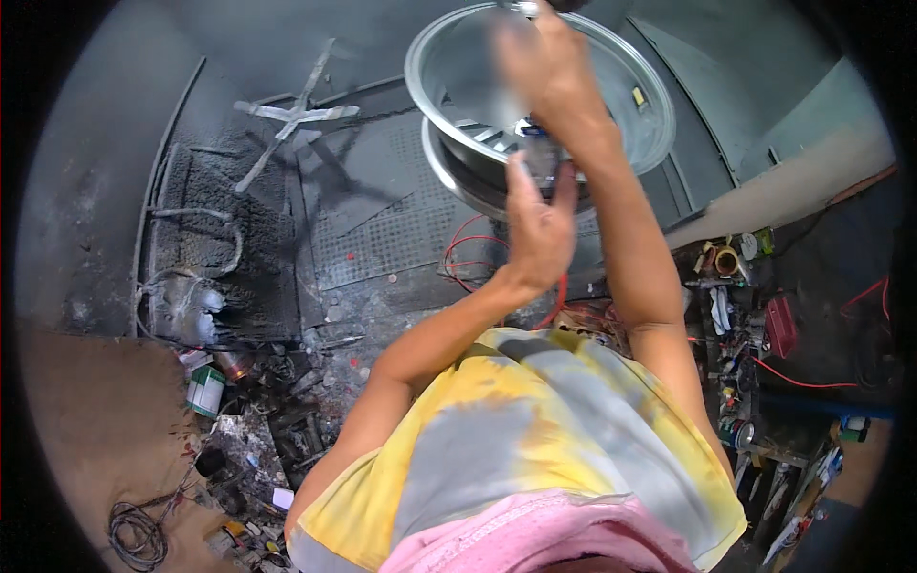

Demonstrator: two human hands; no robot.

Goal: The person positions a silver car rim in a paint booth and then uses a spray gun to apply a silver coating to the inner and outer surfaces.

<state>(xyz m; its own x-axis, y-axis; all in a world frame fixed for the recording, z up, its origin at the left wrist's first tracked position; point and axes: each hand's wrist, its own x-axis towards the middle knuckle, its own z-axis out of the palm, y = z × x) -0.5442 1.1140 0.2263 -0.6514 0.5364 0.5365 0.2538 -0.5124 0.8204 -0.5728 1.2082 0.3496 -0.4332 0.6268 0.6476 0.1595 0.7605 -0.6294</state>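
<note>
A silver wheel rim (659, 124) stands ahead of me, tilted, with its open barrel facing up. Below its near edge shows a second silver ring-shaped edge (435, 172). My left hand (543, 234) is raised at the near side of the rim, thumb and fingers closed about a dark grey, smooth object (542, 158) whose kind I cannot make out. Over the barrel reaches my right hand (554, 81), its fingers curled and partly smeared. Beside its fingertips, a shiny metal piece (523, 8) with a black part is cut off by the top edge.
A tape-wrapped cross-shaped stand (296, 115) is at the left on the grey-coated floor. Red hose (559, 301) runs below my left forearm. A green-and-white can (205, 390) sits among clutter at left; a tool-laden shelf (731, 344) and red box (781, 325) are at right.
</note>
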